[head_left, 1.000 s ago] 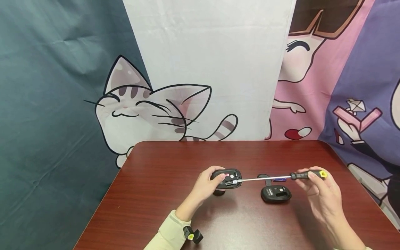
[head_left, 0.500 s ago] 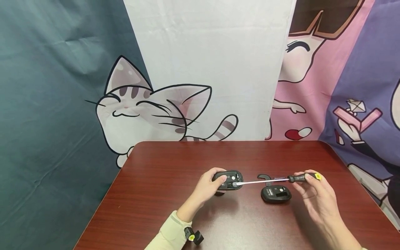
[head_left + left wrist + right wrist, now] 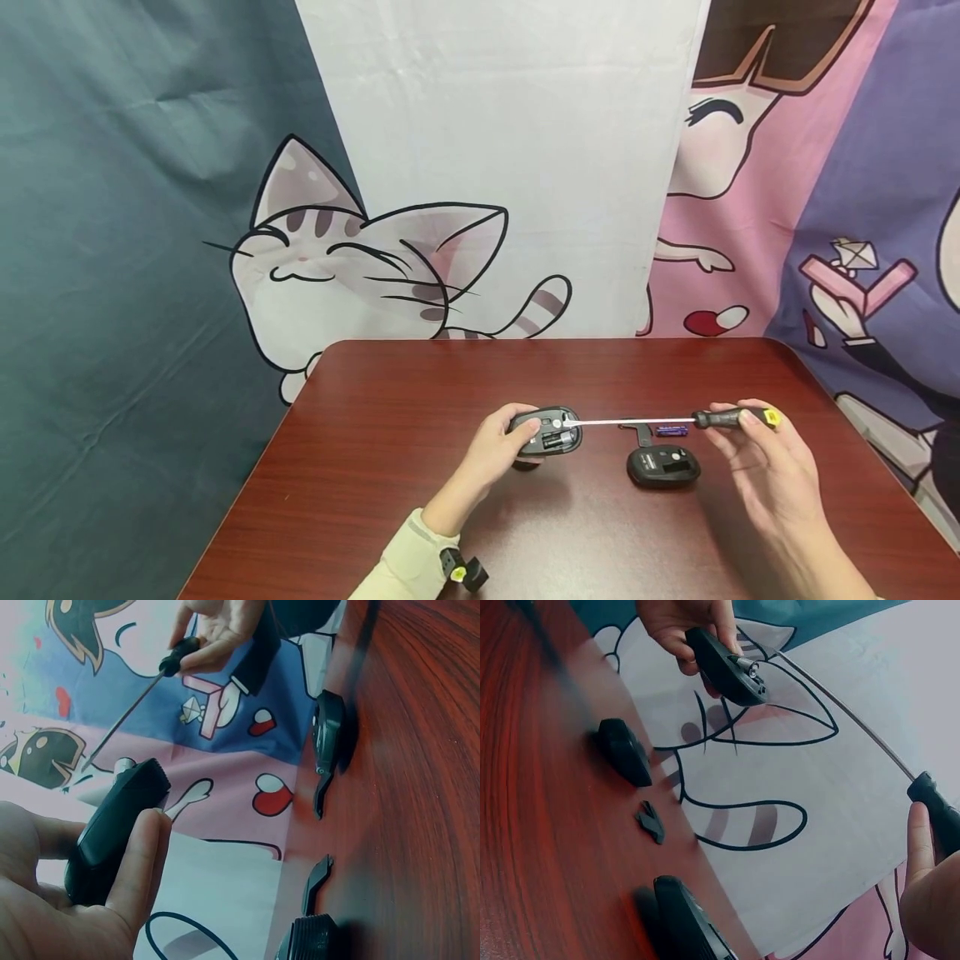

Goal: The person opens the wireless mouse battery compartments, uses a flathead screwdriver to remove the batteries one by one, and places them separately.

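My left hand (image 3: 491,446) holds a black computer mouse (image 3: 551,442) above the table, its underside turned up and the thumb on it. In the right wrist view a silver-ended battery (image 3: 748,665) sticks up at a tilt from the mouse's battery compartment. My right hand (image 3: 780,471) grips the dark handle of a long screwdriver (image 3: 637,422), yellow at its end. The shaft points left, and its tip overlaps the mouse's right end in the head view. In the left wrist view the tip shows beyond the battery.
A second black mouse (image 3: 663,467) lies underside up on the brown table (image 3: 420,375). Behind it are a blue battery (image 3: 671,431) and a black battery cover (image 3: 640,432). Another dark rounded object (image 3: 527,465) stands under my left hand. A printed cloth (image 3: 510,167) hangs behind.
The screwdriver tip dipped onto the battery area half a second ago and is now higher, at the mouse's upper right. My right hand shifted left, then back right. The left hand barely moved.
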Tool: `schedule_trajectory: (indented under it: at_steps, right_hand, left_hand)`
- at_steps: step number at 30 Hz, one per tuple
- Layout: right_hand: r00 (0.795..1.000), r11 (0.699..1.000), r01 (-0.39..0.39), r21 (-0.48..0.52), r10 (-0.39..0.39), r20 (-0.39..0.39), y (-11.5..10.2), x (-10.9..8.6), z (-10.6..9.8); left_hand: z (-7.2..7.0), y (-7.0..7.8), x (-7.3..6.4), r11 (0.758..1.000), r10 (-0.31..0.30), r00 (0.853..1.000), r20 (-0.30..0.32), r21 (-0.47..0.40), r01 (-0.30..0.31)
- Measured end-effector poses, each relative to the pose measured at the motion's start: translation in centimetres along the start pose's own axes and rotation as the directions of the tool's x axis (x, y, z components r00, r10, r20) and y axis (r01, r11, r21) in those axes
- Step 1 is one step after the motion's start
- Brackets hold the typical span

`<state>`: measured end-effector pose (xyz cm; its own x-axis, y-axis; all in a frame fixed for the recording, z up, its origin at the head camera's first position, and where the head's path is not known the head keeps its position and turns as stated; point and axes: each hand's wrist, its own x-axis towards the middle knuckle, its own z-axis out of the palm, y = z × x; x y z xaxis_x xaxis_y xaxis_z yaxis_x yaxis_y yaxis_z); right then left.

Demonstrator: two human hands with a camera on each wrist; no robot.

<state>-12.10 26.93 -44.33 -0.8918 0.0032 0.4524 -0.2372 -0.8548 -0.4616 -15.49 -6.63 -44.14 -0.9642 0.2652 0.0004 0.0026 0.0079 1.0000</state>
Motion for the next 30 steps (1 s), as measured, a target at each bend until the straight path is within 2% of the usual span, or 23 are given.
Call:
schedule_trajectory:
  at_steps: [13, 17, 21, 27, 30]
  right_hand:
    - [0.999, 0.999, 0.038, -0.028, -0.038, 0.010, -0.2, 0.2, 0.9]
    - [0.998, 0.996, 0.055, -0.071, -0.057, -0.031, -0.1, 0.2, 1.1]
    - [0.992, 0.988, 0.051, -0.146, -0.067, -0.110, -0.1, 0.1, 1.2]
    - [0.977, 0.955, 0.023, -0.295, -0.084, -0.197, 0.0, 0.0, 0.8]
    - [0.959, 0.900, -0.008, -0.435, -0.115, -0.257, -0.1, -0.1, 0.2]
  left_hand:
    - [-0.1, 0.1, -0.2, 1.000, 0.004, 1.000, 0.000, -0.015, -0.004]
    - [-0.2, 0.2, -0.2, 1.000, 0.008, 1.000, 0.000, -0.014, -0.008]
    - [-0.3, 0.3, -0.3, 1.000, 0.006, 1.000, 0.003, -0.010, -0.006]
    - [-0.3, 0.2, -0.3, 1.000, 0.006, 1.000, 0.000, -0.015, -0.006]
    - [-0.2, 0.1, -0.3, 1.000, 0.005, 1.000, -0.005, -0.019, -0.005]
